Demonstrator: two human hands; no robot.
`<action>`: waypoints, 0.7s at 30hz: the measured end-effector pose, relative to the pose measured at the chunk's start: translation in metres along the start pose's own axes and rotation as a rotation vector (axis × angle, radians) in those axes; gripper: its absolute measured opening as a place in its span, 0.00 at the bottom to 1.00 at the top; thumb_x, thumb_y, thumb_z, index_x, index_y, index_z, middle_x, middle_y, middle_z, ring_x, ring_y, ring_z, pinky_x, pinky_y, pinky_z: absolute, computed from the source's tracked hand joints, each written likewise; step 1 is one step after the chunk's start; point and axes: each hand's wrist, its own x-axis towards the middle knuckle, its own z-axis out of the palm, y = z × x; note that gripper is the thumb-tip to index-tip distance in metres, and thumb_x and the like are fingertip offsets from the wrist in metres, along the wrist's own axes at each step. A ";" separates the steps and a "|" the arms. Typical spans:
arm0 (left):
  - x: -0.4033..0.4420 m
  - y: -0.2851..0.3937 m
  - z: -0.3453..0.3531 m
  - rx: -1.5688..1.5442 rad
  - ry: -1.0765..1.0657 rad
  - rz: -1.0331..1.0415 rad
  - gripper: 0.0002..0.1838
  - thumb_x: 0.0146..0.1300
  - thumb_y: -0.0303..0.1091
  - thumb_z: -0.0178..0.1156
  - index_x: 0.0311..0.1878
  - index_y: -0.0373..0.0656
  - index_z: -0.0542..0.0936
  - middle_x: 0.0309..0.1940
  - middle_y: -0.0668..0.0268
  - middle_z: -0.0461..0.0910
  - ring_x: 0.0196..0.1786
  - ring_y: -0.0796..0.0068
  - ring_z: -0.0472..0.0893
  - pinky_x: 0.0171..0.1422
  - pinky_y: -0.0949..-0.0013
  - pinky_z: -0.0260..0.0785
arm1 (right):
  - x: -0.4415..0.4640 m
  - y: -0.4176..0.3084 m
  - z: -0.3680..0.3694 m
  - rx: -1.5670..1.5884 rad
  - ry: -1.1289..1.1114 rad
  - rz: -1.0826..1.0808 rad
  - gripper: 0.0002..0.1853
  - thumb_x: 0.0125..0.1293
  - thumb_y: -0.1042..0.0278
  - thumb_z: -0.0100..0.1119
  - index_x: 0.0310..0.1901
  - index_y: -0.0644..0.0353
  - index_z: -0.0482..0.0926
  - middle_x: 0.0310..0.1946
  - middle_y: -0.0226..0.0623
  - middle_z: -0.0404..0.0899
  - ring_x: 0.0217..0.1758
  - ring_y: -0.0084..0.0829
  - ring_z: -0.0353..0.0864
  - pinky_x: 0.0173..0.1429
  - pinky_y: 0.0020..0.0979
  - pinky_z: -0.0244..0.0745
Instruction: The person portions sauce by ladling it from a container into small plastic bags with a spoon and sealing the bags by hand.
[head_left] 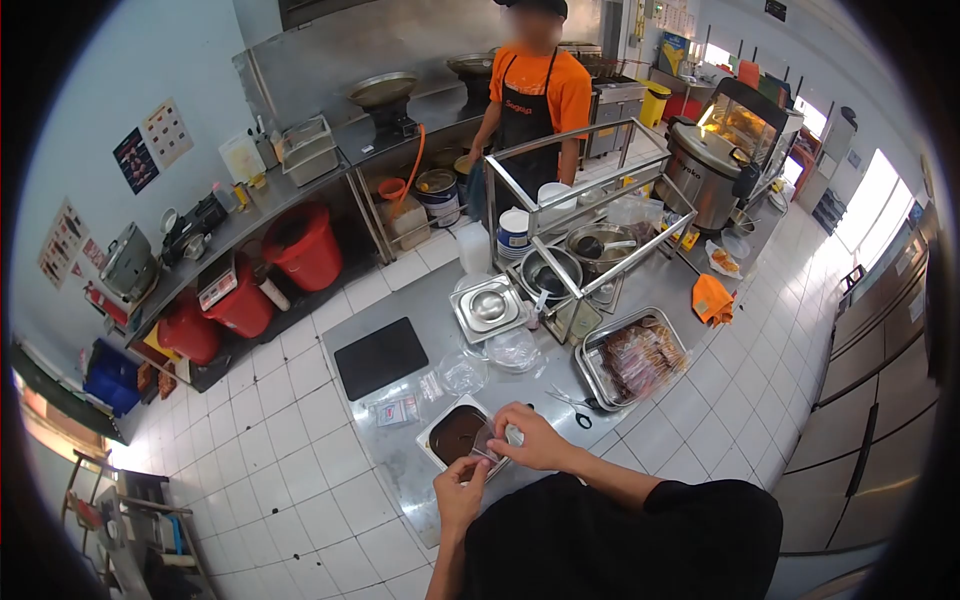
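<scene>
Both hands meet over the right edge of a metal pan (453, 437) of dark brown sauce. My left hand (462, 492) is closed in a pinch on the lower edge of a small clear plastic bag (482, 438). From above and to the right, my right hand (527, 438) pinches the same bag and also has a small pale object in its grip, too small to make out. The lower right side of the pan is hidden behind my hands. Just beyond the pan lie clear plastic bags (462, 372) and small printed packets (397, 410).
A black board (381, 358) lies at the table's left. Scissors (575, 405) and a tray of packed bags (634, 358) are to the right. Steel lidded containers (489, 308) and a metal frame (612, 272) stand farther back. A person in orange (568, 95) stands behind the table.
</scene>
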 end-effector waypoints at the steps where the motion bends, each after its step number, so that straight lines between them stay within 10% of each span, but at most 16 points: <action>1: 0.003 -0.006 -0.003 -0.042 0.011 -0.005 0.07 0.69 0.29 0.67 0.42 0.33 0.86 0.35 0.62 0.89 0.39 0.78 0.86 0.47 0.74 0.77 | 0.004 -0.007 0.002 -0.100 0.080 -0.029 0.15 0.63 0.60 0.71 0.35 0.57 0.74 0.41 0.37 0.78 0.44 0.39 0.78 0.48 0.37 0.73; 21: 0.000 0.016 -0.003 0.274 -0.015 0.167 0.03 0.64 0.25 0.68 0.38 0.35 0.85 0.30 0.62 0.88 0.34 0.79 0.85 0.43 0.72 0.76 | -0.003 -0.032 0.004 0.183 -0.342 0.328 0.10 0.67 0.64 0.68 0.40 0.62 0.80 0.31 0.31 0.85 0.34 0.22 0.85 0.41 0.29 0.78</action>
